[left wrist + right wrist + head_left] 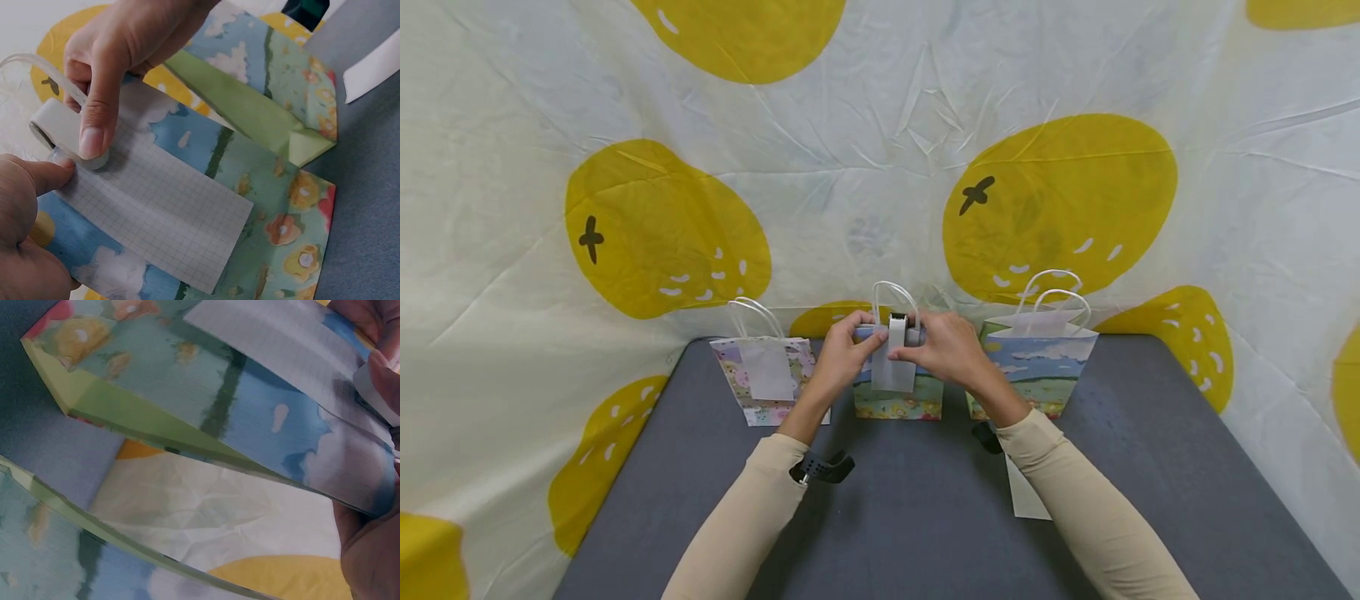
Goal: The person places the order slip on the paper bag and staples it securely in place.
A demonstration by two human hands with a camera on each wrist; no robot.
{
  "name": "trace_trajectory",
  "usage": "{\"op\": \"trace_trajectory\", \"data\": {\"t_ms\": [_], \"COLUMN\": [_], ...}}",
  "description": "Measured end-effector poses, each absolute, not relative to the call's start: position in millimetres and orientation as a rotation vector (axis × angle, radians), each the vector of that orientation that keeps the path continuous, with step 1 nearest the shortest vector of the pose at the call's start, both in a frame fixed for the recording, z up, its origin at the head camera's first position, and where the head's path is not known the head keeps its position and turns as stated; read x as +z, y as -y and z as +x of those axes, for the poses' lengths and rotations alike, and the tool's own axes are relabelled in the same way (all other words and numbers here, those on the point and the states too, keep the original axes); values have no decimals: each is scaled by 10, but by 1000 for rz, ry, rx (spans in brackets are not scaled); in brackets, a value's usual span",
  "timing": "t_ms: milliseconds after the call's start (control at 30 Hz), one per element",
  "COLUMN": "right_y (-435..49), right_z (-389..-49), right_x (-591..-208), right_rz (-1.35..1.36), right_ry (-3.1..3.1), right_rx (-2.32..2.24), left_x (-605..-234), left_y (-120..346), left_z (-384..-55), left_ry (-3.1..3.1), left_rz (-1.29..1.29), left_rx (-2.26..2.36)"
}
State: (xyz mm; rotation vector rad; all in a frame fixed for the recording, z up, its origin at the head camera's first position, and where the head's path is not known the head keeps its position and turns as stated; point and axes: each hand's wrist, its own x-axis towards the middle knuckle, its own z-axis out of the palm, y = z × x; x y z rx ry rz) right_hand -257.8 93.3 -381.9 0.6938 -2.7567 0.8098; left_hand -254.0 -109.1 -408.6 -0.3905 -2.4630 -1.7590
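Note:
The middle paper bag (pixel 898 407), printed with sky and flowers, stands upright with a twisted white handle at its top. A gridded slip of paper (pixel 169 206) lies flat against its front, under a small white stapler (pixel 897 332) clamped over the top edge. My right hand (pixel 951 346) pinches the stapler, thumb pressing its front and the other fingers behind the bag. My left hand (pixel 842 354) holds the bag's top edge, its thumb on the slip beside the stapler and its fingers hidden behind. Both thumbs show in the left wrist view.
A pink-patterned paper bag (pixel 726 354) with a white slip (pixel 767 371) on its front stands to the left. Another sky-printed bag (pixel 1045 358) stands to the right. A white paper piece (pixel 1028 496) lies on the grey table (pixel 910 517), partly under my right sleeve.

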Motion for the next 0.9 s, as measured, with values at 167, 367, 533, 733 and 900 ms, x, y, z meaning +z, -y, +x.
{"op": "trace_trajectory", "data": {"t_ms": [167, 367, 533, 733, 900], "right_y": [-942, -954, -944, -923, -904], "right_z": [-2563, -2562, -2560, -2555, -2560], "right_x": [-3798, -3790, -3799, -3823, -3833], "right_rz": [718, 740, 755, 745, 744], "right_ry": [2764, 2774, 2770, 2763, 2754], "right_rx": [805, 845, 854, 832, 836], "left_x": [-4087, -4079, -4075, -4082, -4080], "left_y": [1100, 1095, 1098, 1108, 1122], "left_z": [-2535, -2532, -2531, -2555, -2563], "left_ry": [2471, 2472, 2478, 2476, 2485], "left_rz": [-391, -397, -387, -397, -405], "left_rx": [-1750, -1738, -1734, -1736, -1725]}}
